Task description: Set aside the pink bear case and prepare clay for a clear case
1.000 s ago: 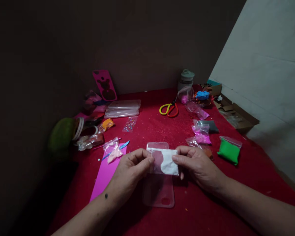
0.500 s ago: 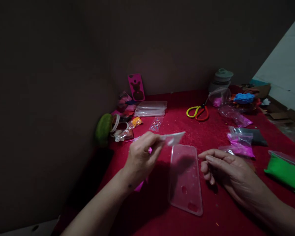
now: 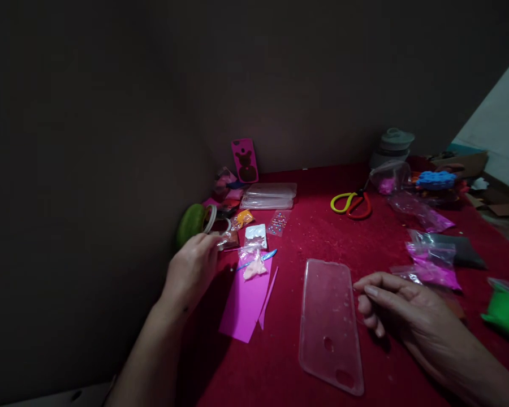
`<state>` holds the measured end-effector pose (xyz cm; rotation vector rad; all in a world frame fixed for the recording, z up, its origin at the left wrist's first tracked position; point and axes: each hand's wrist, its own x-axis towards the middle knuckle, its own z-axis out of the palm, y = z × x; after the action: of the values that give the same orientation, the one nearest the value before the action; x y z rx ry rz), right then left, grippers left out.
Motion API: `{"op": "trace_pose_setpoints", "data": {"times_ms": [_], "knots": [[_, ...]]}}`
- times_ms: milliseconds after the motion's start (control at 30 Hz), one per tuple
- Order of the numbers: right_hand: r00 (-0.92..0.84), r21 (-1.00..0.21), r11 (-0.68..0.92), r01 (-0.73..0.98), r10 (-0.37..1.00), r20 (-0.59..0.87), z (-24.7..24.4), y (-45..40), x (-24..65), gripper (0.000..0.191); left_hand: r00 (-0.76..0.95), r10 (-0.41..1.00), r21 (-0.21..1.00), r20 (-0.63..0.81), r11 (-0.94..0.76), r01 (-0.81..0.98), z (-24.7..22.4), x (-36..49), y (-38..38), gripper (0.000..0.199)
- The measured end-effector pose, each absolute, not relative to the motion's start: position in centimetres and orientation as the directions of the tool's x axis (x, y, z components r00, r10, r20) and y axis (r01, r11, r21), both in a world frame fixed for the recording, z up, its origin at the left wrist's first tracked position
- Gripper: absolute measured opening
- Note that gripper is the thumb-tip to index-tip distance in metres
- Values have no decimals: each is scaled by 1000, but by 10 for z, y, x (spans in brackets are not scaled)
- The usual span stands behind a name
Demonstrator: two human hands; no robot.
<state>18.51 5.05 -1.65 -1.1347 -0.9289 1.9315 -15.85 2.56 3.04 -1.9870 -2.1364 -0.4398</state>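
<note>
A clear phone case [image 3: 331, 322] lies flat on the red cloth [image 3: 280, 367]. Just to its right is my right hand [image 3: 390, 302], thumb and fingers loosely curled and apart, with nothing between them. My left hand [image 3: 193, 263] reaches to the left side, its fingertips closed at a small bag with brown contents [image 3: 229, 241]; what they pinch is too small to tell. Pink paper [image 3: 244, 305] lies between the hands, with a small bag of pale pink material [image 3: 254, 268], a blue tool [image 3: 268, 255] and a white packet [image 3: 255, 234] at its top.
Scissors [image 3: 351, 204] with yellow and red handles lie farther back. Stacked clear cases [image 3: 268, 196] and an upright pink bear case [image 3: 245, 160] stand at the back left. Tape rolls [image 3: 210, 219] are at the left, bags of pink [image 3: 435, 265] and green [image 3: 507, 311] material at the right.
My left hand has let go of the white packet and moved left to the small bags. The packet now lies above the pink paper. My right hand keeps its pose; the view has shifted slightly.
</note>
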Motion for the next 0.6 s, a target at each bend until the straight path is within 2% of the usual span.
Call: {"op": "trace_pose_setpoints", "data": {"times_ms": [167, 467, 533, 567, 600], "knots": [[-363, -856, -477, -202, 848, -387, -22, 49, 186, 42, -165, 947, -16, 276, 177, 984, 54, -181, 26, 28], [-375, -893, -432, -129, 855, -359, -30, 51, 188, 46, -118, 986, -139, 121, 134, 981, 67, -175, 36, 31], [-335, -950, -311, -34, 899, -282, -28, 47, 188, 39, -125, 986, -156, 110, 142, 978, 79, -175, 41, 29], [-303, -984, -174, 38, 936, -178, -27, 43, 188, 32, -129, 986, -162, 107, 146, 976, 85, -176, 45, 28], [-294, -992, 30, 122, 956, -7, -25, 39, 187, 23, -134, 985, -165, 105, 150, 975, 93, -177, 51, 27]]}}
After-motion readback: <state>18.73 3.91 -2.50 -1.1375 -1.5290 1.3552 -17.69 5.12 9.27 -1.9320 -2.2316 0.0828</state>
